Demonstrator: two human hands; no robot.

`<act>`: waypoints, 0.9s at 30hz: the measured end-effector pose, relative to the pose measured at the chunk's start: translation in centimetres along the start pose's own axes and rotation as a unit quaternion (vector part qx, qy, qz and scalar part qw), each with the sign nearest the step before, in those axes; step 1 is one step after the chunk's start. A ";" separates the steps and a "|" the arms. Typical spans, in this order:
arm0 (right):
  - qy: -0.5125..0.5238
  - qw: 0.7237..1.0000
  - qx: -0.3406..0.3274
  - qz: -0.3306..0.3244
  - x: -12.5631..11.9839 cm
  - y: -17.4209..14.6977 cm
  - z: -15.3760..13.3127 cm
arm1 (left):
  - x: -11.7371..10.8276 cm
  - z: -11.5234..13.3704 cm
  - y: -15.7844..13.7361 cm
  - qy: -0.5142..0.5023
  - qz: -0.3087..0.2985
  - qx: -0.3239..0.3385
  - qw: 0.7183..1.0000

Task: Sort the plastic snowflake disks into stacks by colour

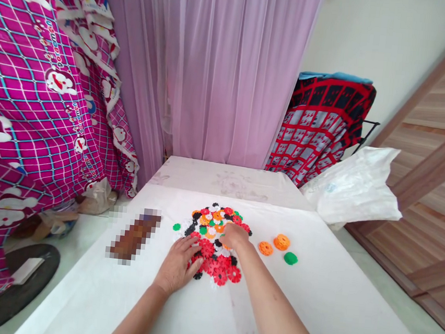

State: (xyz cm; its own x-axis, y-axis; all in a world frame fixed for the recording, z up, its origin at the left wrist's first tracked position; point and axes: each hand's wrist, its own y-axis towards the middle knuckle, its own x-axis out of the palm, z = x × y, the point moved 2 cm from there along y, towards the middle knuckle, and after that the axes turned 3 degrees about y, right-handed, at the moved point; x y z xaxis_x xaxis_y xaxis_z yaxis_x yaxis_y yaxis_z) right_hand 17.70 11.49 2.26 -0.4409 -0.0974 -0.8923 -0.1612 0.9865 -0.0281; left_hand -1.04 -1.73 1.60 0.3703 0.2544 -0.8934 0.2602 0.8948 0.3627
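A heap of small flat plastic discs (217, 224) in red, orange, green, black and white lies on a white table (312, 301). My left hand (177, 262) rests flat with fingers spread, its fingertips touching the red discs (218, 266) at the near edge of the heap. My right hand (234, 236) sits curled on top of the heap's middle, fingers closed over discs; what it grips is hidden. To the right, apart from the heap, lie two orange discs (265, 248) (281, 241) and one green disc (290, 258). A lone green disc (177, 226) lies left of the heap.
A blurred brown object (135, 235) lies on the table left of my hands. A white plastic bag (356, 193) rests at the table's far right corner. Pink curtain (224, 67), magenta patterned fabric (36, 91) and a red checked cloth (321, 124) surround the table.
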 end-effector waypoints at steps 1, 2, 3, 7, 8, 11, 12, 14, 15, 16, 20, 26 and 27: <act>0.019 1.000 -0.007 0.001 -0.1 0.1 0.2 | 0.0 0.0 0.0 -0.002 0.003 -0.002 1.000; 0.041 0.999 -0.015 0.001 -0.4 0.2 0.4 | 0.0 0.0 0.0 -0.003 0.005 -0.004 1.000; 0.065 0.998 -0.021 0.002 -0.6 0.2 0.6 | 0.0 0.0 0.0 -0.004 0.005 -0.007 1.000; 0.175 0.984 -0.026 0.008 -2.0 -0.1 1.3 | 0.2 -0.1 0.0 -0.008 0.008 -0.010 1.000; 0.202 0.979 -0.024 0.011 -2.3 -0.4 1.6 | 0.2 -0.1 0.0 -0.008 0.010 -0.010 1.000; 0.266 0.964 -0.013 0.022 -3.0 -1.7 2.8 | 0.2 -0.3 -0.1 -0.001 0.012 -0.008 1.000; 0.289 0.957 -0.005 0.028 -3.1 -2.4 3.3 | 0.3 -0.3 -0.1 0.000 0.013 -0.007 1.000; 0.345 0.937 0.026 0.045 -3.4 -4.0 4.7 | 0.3 -0.4 -0.1 0.001 0.018 -0.006 1.000; 0.373 0.925 0.047 0.058 -3.5 -4.9 5.6 | 0.3 -0.5 -0.2 -0.001 0.022 -0.006 1.000; 0.399 0.912 0.068 0.071 -3.6 -5.8 6.5 | 0.3 -0.5 -0.2 -0.003 0.027 -0.008 1.000; 0.446 0.870 0.138 0.162 -4.9 -9.2 11.3 | 0.6 -0.9 -0.3 0.000 0.037 -0.010 0.999; 0.454 0.778 0.248 0.356 -7.3 -11.2 17.7 | 1.0 -1.5 -0.2 0.011 0.051 0.001 0.999; 0.454 0.775 0.253 0.359 -7.5 -11.1 18.0 | 1.0 -1.6 -0.2 0.016 0.052 0.002 0.999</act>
State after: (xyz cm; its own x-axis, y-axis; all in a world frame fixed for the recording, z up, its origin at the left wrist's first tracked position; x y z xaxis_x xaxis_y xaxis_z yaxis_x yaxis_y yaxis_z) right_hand 38.69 3.64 1.13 -0.7337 0.6745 -0.0821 0.6789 0.7325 -0.0497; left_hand -2.15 -1.05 0.18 0.3675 0.3578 -0.8585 0.2255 0.8612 0.4555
